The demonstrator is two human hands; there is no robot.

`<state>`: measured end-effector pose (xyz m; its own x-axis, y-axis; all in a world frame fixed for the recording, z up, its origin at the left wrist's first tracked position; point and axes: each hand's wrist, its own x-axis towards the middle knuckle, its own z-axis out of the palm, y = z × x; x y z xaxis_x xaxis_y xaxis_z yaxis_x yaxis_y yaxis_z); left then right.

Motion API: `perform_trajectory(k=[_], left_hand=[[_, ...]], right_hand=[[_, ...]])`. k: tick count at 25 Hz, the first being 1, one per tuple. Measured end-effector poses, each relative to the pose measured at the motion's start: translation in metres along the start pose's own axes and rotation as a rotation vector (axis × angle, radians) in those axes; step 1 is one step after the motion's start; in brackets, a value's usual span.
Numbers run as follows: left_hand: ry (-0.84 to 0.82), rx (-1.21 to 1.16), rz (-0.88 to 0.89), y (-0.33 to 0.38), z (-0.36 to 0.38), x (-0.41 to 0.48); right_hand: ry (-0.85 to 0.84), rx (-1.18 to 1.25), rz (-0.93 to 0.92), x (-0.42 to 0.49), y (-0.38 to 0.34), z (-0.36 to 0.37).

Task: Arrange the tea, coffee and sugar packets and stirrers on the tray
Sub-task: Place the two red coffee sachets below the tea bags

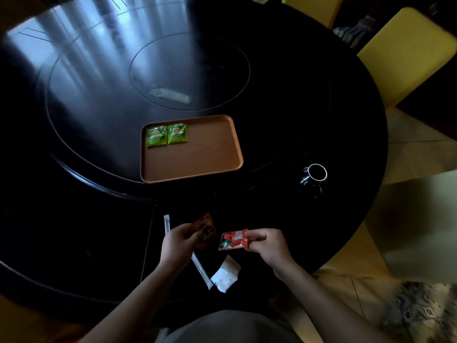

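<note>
Tray point(197, 159): two green tea packets point(166, 135) (far-left corner)
Left hand point(179, 242): pinching dark-red packet point(206, 232)
Right hand point(267, 243): pinching red packet point(232, 240)

- One head-worn view looks forward and steeply down onto the round dark table point(99, 100).
- It sits close above the table's near edge; the wearer's lap fills the bottom.
- The wide lens bends the table's far rim.
</note>
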<state>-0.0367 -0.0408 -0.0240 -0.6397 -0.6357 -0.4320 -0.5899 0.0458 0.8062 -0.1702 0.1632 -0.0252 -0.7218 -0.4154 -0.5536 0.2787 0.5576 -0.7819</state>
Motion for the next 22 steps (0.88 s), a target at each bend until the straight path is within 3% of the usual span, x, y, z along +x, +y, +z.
perform_trajectory(k=[6, 9, 15, 22], left_hand=[[0.006, -0.355, -0.139, 0.002, -0.016, -0.006], [0.01, -0.428, -0.159, 0.002, -0.03, -0.004], [0.025, -0.531, -0.131, 0.003, -0.061, 0.006], [-0.003, -0.58, -0.097, 0.005, -0.095, 0.038]], right_hand=[[0.097, -0.152, -0.23, -0.006, -0.013, 0.002], [0.184, -0.092, -0.18, -0.004, -0.031, 0.006], [0.201, 0.177, -0.078, 0.003, -0.065, 0.028], [0.234, 0.244, -0.035, 0.008, -0.09, 0.063]])
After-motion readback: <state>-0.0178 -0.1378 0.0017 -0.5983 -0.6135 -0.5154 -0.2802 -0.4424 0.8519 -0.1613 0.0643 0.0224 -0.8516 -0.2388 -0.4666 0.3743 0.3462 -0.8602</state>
